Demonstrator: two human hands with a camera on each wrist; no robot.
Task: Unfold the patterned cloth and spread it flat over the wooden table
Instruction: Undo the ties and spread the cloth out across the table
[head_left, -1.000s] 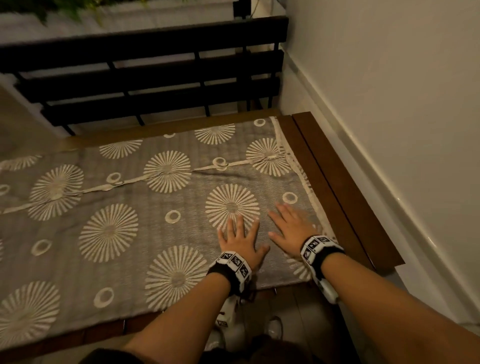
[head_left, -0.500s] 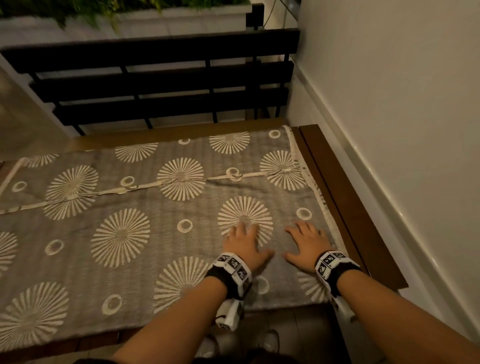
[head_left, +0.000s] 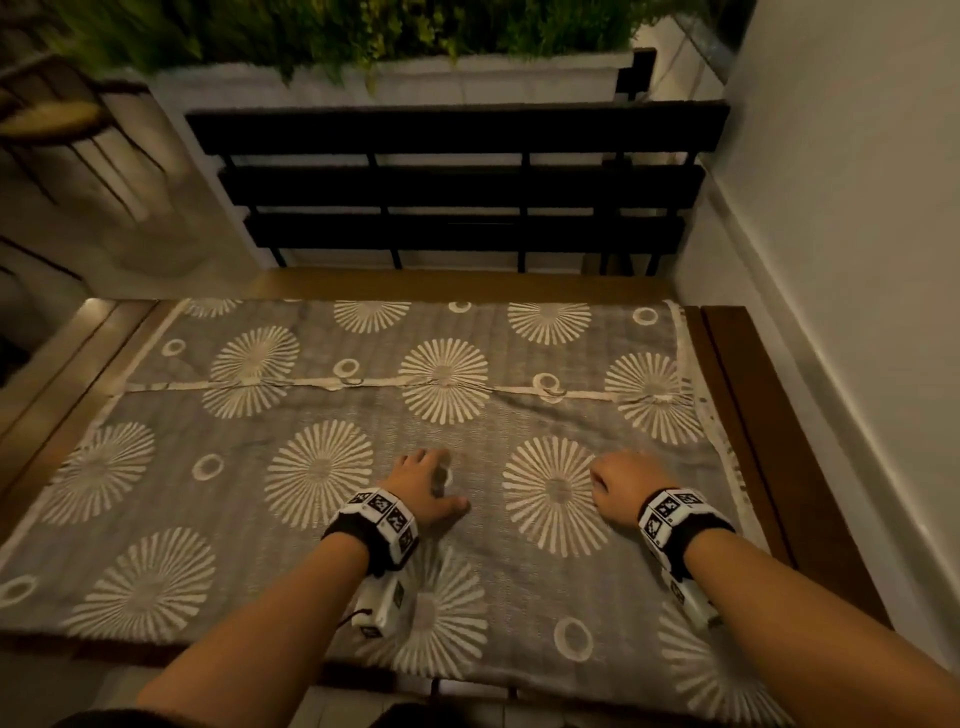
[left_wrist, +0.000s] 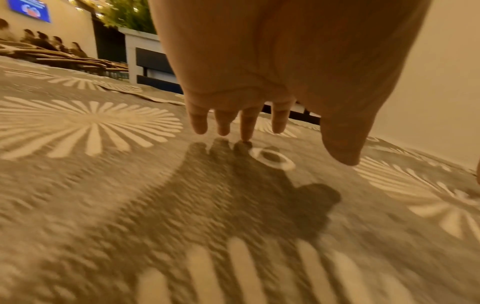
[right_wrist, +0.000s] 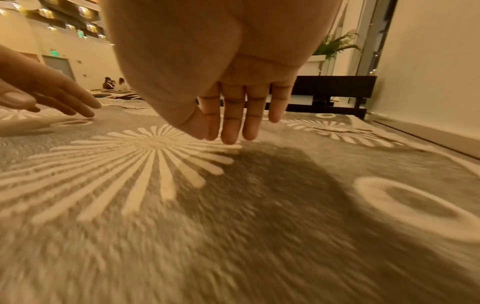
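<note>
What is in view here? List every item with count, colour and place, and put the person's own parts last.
patterned cloth: one, grey with cream sunbursts and rings, spread over most of the table, a cream seam strip across its far part.
wooden table: one, brown, bare strips showing beyond the cloth's right, left and far edges.
bench: one, black slats, beyond the table's far edge.
planter: one, white with green plants, behind the bench.
wall: one, white, along the right.
wrist bands: two, black with white marker tiles, one on each wrist.
left hand: one, fingers straight, tips down on the cloth beside a ring motif.
right hand: one, fingers straight and together, tips on a sunburst's edge.
</note>
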